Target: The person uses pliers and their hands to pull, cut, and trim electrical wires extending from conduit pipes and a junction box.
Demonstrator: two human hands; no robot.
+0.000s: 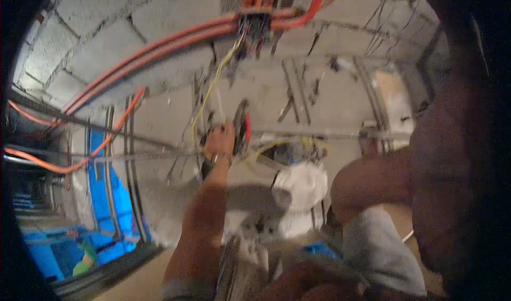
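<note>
Left hand (pixel 220 139) closed around red-handled pliers (pixel 242 126) at yellow wire (pixel 213 85) on the concrete wall (pixel 330 88). Right hand hidden, grip unclear. Orange conduits (pixel 159 45) crowd above; bare wall to the right.

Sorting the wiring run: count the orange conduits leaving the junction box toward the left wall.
2: both orange conduits leave the junction box side by side, running down-left across the block wall. Further orange conduits go up and right; others may be hidden.

left hand (pixel 221 138): arm stretched forward, fingers curled | right hand: hidden
</note>
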